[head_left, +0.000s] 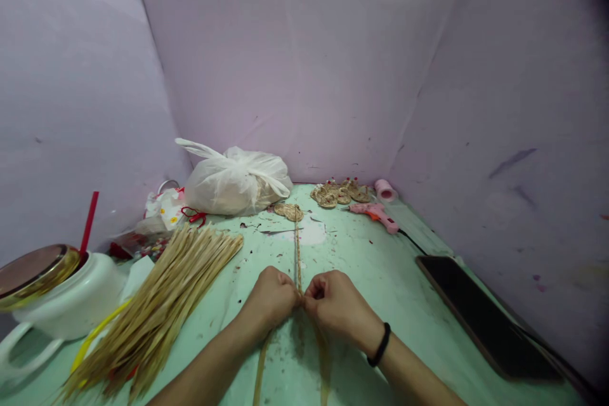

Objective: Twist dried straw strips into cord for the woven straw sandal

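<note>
Loose straw strands [259, 373] trail toward the camera, one below each hand, from the near end of a thin braid [298, 247]. Left hand [272, 295] and right hand [335, 304] both pinch that end in curled fingers, fingertips close together; a black band [379, 344] circles the right wrist. Beyond them the braid leads straight away over the green worktop [390, 279] to a flat coiled piece [290, 211], just in front of a knotted white bag [228, 187]. Leftward, a bundle of straw [166, 304] lies beside a white mug [71, 301]; rightward are a dark phone [485, 317] and, farther back, a pink glue gun [375, 212] near small woven pieces [328, 195].
</note>
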The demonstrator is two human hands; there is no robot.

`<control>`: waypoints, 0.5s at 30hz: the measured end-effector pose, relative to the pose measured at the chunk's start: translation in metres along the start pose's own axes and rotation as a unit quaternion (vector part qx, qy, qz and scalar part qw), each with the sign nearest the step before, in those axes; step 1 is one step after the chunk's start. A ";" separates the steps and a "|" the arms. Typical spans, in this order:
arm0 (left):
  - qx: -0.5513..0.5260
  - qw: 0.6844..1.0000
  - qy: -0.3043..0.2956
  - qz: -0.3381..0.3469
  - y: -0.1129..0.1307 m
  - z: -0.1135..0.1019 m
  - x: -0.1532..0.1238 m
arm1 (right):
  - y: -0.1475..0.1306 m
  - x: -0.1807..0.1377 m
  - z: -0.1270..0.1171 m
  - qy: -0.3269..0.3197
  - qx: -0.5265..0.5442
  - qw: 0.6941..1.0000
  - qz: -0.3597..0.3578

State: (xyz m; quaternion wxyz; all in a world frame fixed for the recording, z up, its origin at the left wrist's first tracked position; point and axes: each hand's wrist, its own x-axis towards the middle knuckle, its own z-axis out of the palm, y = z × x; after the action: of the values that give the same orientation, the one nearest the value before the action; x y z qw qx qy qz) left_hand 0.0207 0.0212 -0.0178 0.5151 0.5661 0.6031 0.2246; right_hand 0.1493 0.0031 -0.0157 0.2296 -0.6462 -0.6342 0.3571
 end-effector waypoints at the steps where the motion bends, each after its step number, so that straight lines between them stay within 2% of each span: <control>1: -0.016 1.000 -0.003 -0.025 0.002 0.000 -0.002 | -0.003 -0.004 0.003 0.011 -0.012 1.000 -0.003; 3: -0.053 0.997 -0.014 -0.058 0.004 -0.002 -0.005 | -0.008 -0.012 0.009 0.035 -0.030 0.999 -0.017; 6: -0.100 0.993 -0.028 -0.049 0.004 -0.005 -0.006 | -0.012 -0.020 0.017 0.059 -0.052 0.995 -0.054; 9: -0.135 0.989 -0.050 -0.037 0.002 -0.010 -0.005 | -0.010 -0.019 0.015 0.035 -0.041 0.996 -0.066; 12: -0.161 0.982 -0.086 -0.035 0.001 -0.013 -0.003 | -0.005 -0.009 0.000 0.011 0.033 0.999 -0.024; 15: -0.170 0.979 -0.110 -0.034 -0.001 -0.015 -0.002 | -0.003 -0.001 -0.013 0.010 0.164 0.986 0.033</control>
State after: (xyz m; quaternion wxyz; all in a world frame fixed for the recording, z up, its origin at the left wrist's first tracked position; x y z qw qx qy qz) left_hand 0.0066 0.0237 -0.0118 0.6746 0.4708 0.5144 0.2423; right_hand 0.1570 0.0042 -0.0049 0.3269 -0.6241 -0.5429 0.4571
